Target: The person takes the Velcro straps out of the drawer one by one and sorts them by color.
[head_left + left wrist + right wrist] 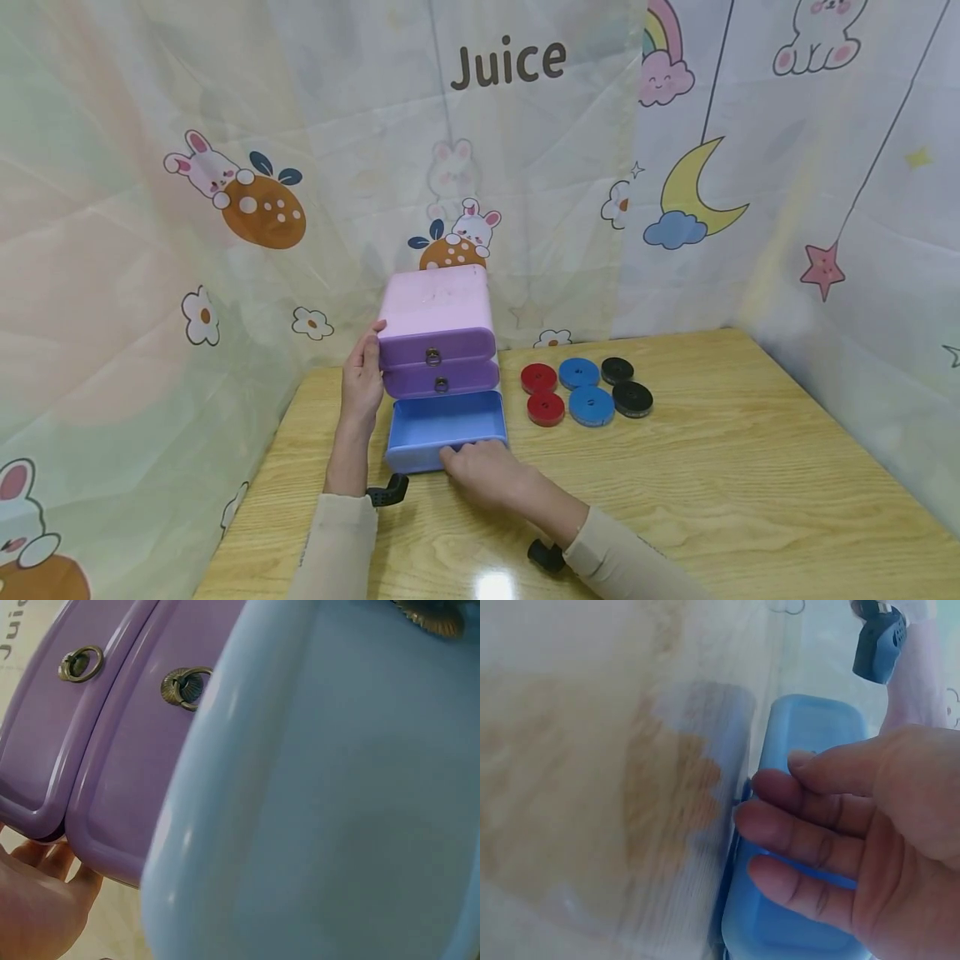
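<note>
In the head view, a small chest has a pink top [438, 300], two purple drawers [408, 383] and a pulled-out blue drawer [446, 417] at the bottom. My left hand [363, 383] rests against the chest's left side, with fingertips at the purple fronts in the left wrist view. My right hand [483, 471] is at the middle of the blue drawer's front. Seen from the right wrist, its fingers [802, 832] are loosely bent before the blue face, the thumb near them. Whether they hold the ring pull is hidden. Ring pulls [82, 664] hang on the purple fronts.
Right of the chest, two red discs [538, 378], two blue discs [591, 406] and two black discs [632, 399] lie on the wooden table [712, 467]. A printed cloth [525, 192] hangs behind and at the sides.
</note>
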Demonstrator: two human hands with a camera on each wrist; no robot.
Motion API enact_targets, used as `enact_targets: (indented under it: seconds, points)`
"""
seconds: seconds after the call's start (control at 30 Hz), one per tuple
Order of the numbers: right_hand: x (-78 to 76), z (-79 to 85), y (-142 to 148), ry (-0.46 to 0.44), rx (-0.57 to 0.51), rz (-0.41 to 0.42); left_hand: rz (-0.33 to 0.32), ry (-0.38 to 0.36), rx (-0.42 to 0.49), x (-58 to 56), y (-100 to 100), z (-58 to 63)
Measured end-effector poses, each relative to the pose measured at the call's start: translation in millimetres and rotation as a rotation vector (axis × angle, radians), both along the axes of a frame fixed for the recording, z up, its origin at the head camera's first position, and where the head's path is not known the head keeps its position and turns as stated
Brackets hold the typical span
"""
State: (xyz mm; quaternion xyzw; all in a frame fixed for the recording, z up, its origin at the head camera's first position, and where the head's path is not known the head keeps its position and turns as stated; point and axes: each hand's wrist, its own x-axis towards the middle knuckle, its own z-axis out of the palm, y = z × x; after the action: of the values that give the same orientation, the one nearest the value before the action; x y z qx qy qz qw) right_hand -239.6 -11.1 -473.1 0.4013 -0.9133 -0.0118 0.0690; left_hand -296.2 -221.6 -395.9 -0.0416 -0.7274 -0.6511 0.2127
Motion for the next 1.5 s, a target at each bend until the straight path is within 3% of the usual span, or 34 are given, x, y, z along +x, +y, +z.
enact_targets:
  seconds: [0.23, 0.63, 0.93, 1.07, 1.23, 1.5]
  points:
    - [-6.2, -4.0, 0.4, 0.031, -0.022, -0.012, -0.001, -0.013, 0.003, 0.9, 0.2, 1.2]
    - [-26.5, -5.4, 0.8, -0.084, -0.205, -0.006, 0.002, -0.032, 0.012, 1.4, -2.8, 3.0]
    - [-43.1, -5.3, 2.9, -0.183, -0.308, -0.004, -0.012, -0.037, 0.031, -22.1, -13.3, -19.8]
    - [-49.8, -4.4, 2.7, -0.196, -0.336, -0.013, -0.013, -0.027, 0.029, -25.8, -14.3, -24.4]
    - [-58.9, -5.2, 0.6, -0.198, -0.361, -0.015, -0.016, -0.019, 0.022, -20.9, -12.3, -19.0]
    - [-73.3, -3.4, -1.7, -0.213, -0.386, -0.042, -0.042, 0.004, 0.019, -2.1, -3.7, -1.6]
